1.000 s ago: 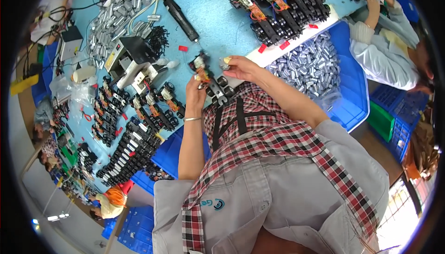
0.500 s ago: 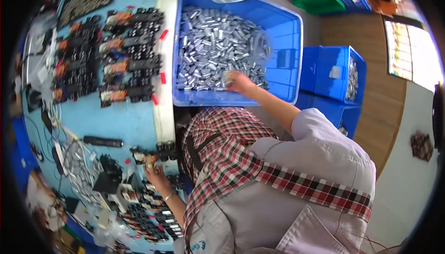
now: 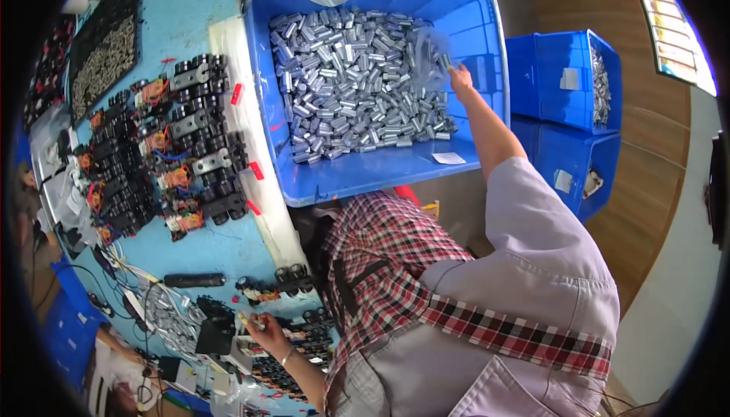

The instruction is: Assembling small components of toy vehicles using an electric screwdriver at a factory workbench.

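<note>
My right hand point(image 3: 461, 81) reaches over the blue bin point(image 3: 493, 60), its fingertips closed together at the edge of a crumpled clear plastic bag point(image 3: 430, 56). Whether they grip the bag or a small metal piece cannot be made out. Short silvery metal cylinders point(image 3: 350, 75) fill much of the bin. At the lower left, my left hand point(image 3: 266, 333) hovers by the bench edge with fingers partly stretched, a yellowish cover on one fingertip. I see nothing held in it. Just beyond lies a small black assembly with wires point(image 3: 262, 291).
On the blue bench point(image 3: 228, 253) stand rows of black wired assemblies point(image 3: 179, 155), a dark cylindrical tool point(image 3: 195, 280) and a tray of small metal parts point(image 3: 106, 60). More blue bins point(image 3: 563, 82) stand to the right. Another person's arm point(image 3: 118, 347) shows at the far left.
My right hand has moved from the near part of the metal pile to the bag on the right. My left hand has drawn back from the small assembly. The view has shifted.
</note>
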The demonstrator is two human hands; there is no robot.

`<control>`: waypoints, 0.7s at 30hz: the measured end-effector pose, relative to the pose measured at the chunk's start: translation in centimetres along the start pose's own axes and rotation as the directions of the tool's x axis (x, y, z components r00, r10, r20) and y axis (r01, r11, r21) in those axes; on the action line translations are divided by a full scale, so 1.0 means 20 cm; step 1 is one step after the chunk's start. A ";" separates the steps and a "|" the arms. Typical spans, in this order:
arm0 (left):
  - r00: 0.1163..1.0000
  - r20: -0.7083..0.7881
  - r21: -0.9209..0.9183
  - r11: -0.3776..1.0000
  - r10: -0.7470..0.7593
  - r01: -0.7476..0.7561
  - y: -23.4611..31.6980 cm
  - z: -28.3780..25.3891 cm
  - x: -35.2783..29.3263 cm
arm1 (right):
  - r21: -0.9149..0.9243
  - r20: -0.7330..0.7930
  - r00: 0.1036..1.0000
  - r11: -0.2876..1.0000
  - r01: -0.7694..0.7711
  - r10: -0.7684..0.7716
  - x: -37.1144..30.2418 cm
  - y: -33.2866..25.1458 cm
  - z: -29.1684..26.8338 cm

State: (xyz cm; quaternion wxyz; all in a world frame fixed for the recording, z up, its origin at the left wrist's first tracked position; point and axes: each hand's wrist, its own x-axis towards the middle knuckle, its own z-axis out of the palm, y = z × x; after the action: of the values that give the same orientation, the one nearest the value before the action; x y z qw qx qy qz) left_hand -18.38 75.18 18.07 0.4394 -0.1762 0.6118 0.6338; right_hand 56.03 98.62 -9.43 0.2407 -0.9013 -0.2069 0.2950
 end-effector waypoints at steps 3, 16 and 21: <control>0.998 0.062 0.105 0.994 -0.030 0.023 -0.03 0.10 -0.06 | 0.314 0.003 0.972 0.922 -0.225 0.236 0.06 0.37 -0.10; 0.994 -0.012 0.336 0.936 -0.108 0.106 -0.11 -0.04 -0.11 | 0.814 -0.003 0.895 0.521 -0.257 0.446 -0.01 0.36 0.17; 0.970 -0.140 0.308 0.922 -0.199 0.234 -0.17 0.01 -0.10 | 0.598 -0.450 0.864 0.794 0.103 0.226 -0.05 0.16 0.08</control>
State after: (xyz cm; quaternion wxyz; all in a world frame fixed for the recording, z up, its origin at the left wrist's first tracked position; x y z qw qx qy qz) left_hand -14.53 74.17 17.56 0.4964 -0.2022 0.7062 0.4625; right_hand 55.00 96.13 -11.93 0.5501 -0.8278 -0.0019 0.1099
